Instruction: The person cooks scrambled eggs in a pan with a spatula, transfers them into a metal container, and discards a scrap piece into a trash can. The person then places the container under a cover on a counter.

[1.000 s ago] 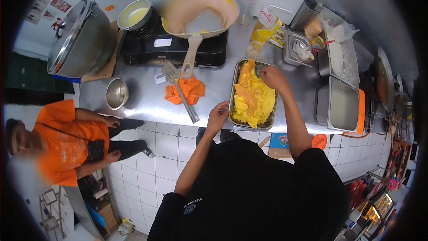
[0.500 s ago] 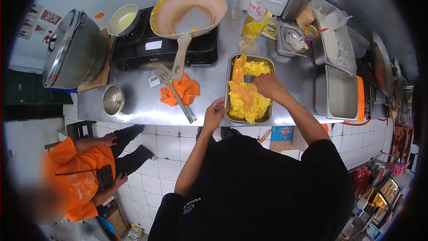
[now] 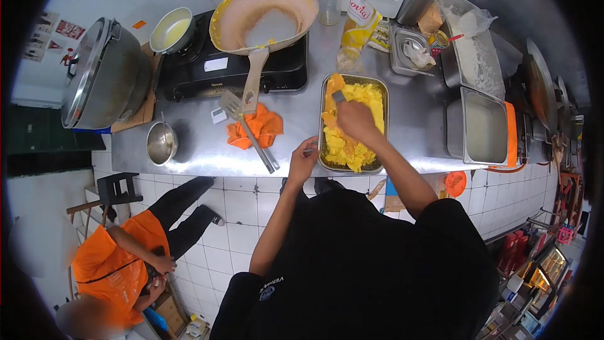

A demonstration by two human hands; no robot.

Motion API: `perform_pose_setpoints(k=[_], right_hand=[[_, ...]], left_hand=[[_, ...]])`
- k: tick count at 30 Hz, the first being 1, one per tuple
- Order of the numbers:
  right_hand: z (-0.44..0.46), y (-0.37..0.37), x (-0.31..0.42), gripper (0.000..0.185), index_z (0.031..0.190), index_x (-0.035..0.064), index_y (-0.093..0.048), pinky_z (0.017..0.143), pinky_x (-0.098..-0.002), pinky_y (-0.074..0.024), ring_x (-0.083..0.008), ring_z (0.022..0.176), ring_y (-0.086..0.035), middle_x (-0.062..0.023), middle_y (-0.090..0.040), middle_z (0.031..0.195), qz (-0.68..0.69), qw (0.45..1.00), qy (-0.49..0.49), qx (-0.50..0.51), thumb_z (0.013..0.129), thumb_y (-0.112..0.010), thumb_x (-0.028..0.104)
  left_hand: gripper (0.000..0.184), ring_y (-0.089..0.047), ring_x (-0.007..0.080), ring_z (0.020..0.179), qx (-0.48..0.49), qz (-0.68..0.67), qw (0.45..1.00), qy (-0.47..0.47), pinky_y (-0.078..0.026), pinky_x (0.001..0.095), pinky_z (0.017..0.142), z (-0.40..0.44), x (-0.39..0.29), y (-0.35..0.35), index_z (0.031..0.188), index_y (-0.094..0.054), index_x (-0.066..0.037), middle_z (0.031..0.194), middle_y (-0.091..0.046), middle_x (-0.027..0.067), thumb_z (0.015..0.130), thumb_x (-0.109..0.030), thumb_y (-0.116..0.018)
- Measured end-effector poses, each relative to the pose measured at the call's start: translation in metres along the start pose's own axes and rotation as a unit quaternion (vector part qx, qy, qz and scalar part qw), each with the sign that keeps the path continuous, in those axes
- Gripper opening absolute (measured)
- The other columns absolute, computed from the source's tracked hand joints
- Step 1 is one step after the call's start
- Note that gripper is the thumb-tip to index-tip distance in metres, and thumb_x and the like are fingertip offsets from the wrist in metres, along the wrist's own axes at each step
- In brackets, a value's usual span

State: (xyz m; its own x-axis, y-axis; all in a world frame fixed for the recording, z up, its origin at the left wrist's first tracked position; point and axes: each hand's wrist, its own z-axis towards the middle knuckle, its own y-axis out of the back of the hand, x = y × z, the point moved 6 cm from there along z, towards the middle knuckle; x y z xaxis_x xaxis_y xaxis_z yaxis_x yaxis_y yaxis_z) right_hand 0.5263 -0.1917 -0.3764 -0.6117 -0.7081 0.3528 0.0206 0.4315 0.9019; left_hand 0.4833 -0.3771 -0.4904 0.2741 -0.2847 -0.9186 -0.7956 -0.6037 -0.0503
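A rectangular metal tray point(image 3: 385, 127) holds lumpy yellow egg-like food point(image 3: 363, 96) with orange-brown pieces point(image 3: 335, 82) along its left side. Over the tray's middle, my right hand point(image 3: 356, 119) is closed around a small tool with a flat grey end point(image 3: 339, 96); its handle is hidden in my fist, so its kind is unclear. That grey end touches the food near the upper left of the tray. My left hand point(image 3: 304, 157) grips the tray's left rim near the front corner, fingers bent against it.
A frying pan point(image 3: 302, 12) sits on the black stove point(image 3: 189, 79). A slotted spatula point(image 3: 248, 129) lies over an orange cloth point(image 3: 267, 127). Metal bowl point(image 3: 161, 143) at left, steel containers point(image 3: 462, 126) at right, large pot point(image 3: 116, 82) far left. A person in orange point(image 3: 119, 258) is behind left.
My right hand and its tool have moved left across the tray, uncovering yellow food at the right. My left hand stays at the rim. The person in orange has shifted and their hands have come together.
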Motion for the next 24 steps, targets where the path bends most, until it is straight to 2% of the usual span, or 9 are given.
perform_pose_setpoints(k=[4, 7, 10, 13, 16, 20, 24], right_hand=[[-0.005, -0.022, 0.020, 0.018, 0.083, -0.0046, -0.066, 0.070, -0.0495, -0.0535, -0.0409, 0.077, -0.068, -0.0253, -0.067, 0.081, -0.006, 0.999, 0.031, -0.026, 0.078, -0.056, 0.009], [-0.004, -0.010, 0.012, 0.019, 0.086, -0.0032, -0.068, 0.070, -0.0500, -0.0534, -0.0403, 0.078, -0.068, -0.0252, -0.068, 0.084, 0.008, 1.000, -0.001, 0.011, 0.078, -0.055, 0.008], [0.010, 0.004, -0.026, 0.019, 0.087, -0.0004, -0.069, 0.071, -0.0508, -0.0529, -0.0403, 0.080, -0.067, -0.0244, -0.068, 0.087, -0.022, 1.000, 0.020, 0.002, 0.078, -0.055, 0.008], [0.021, 0.019, -0.053, 0.020, 0.089, -0.0021, -0.069, 0.073, -0.0482, -0.0540, -0.0389, 0.084, -0.068, -0.0223, -0.069, 0.087, -0.032, 0.998, -0.046, -0.039, 0.081, -0.054, 0.010], [0.038, 0.000, -0.065, 0.018, 0.086, -0.0001, -0.069, 0.074, -0.0507, -0.0521, -0.0406, 0.082, -0.067, -0.0238, -0.068, 0.087, -0.016, 0.998, -0.049, -0.040, 0.077, -0.055, 0.007], [0.025, -0.018, -0.040, 0.020, 0.089, -0.0025, -0.068, 0.074, -0.0498, -0.0523, -0.0395, 0.085, -0.067, -0.0246, -0.068, 0.088, -0.032, 0.999, -0.002, -0.015, 0.078, -0.053, 0.006], [0.004, -0.024, -0.032, 0.021, 0.092, 0.0016, -0.070, 0.075, -0.0483, -0.0522, -0.0379, 0.086, -0.067, -0.0225, -0.068, 0.090, -0.068, 0.996, 0.048, 0.029, 0.081, -0.052, 0.007]], left_hand=[[0.042, -0.053, 0.0088, 0.082, -0.003, -0.001, 1.000, 0.004, -0.045, 0.0221, 0.072, 0.001, -0.003, 0.000, 0.129, -0.058, -0.006, 0.102, -0.057, 0.0022, 0.087, 0.000, -0.057], [0.042, -0.054, 0.0091, 0.082, -0.008, 0.035, 0.999, 0.004, -0.045, 0.0218, 0.073, -0.004, -0.016, 0.000, 0.129, -0.059, -0.006, 0.103, -0.058, 0.0033, 0.088, -0.001, -0.058], [0.042, -0.054, 0.0094, 0.084, -0.002, 0.007, 1.000, 0.001, -0.045, 0.0220, 0.073, -0.003, -0.010, -0.001, 0.130, -0.058, -0.006, 0.104, -0.058, 0.0043, 0.088, -0.001, -0.058], [0.041, -0.054, 0.0096, 0.085, -0.004, 0.010, 1.000, 0.002, -0.045, 0.0224, 0.074, -0.004, -0.011, -0.001, 0.130, -0.058, -0.006, 0.104, -0.058, 0.0046, 0.089, -0.002, -0.059], [0.041, -0.054, 0.0099, 0.086, -0.009, 0.012, 1.000, 0.016, -0.046, 0.0231, 0.075, -0.002, -0.006, -0.002, 0.129, -0.058, -0.006, 0.105, -0.058, 0.0050, 0.089, -0.002, -0.059], [0.040, -0.055, 0.0099, 0.086, -0.028, 0.029, 0.999, 0.007, -0.047, 0.0236, 0.075, -0.006, -0.012, -0.002, 0.128, -0.060, -0.006, 0.102, -0.059, 0.0041, 0.089, -0.002, -0.059], [0.040, -0.055, 0.0099, 0.084, -0.038, 0.036, 0.999, -0.010, -0.047, 0.0237, 0.076, -0.004, -0.008, -0.004, 0.128, -0.061, -0.005, 0.101, -0.060, 0.0028, 0.088, -0.002, -0.059]])
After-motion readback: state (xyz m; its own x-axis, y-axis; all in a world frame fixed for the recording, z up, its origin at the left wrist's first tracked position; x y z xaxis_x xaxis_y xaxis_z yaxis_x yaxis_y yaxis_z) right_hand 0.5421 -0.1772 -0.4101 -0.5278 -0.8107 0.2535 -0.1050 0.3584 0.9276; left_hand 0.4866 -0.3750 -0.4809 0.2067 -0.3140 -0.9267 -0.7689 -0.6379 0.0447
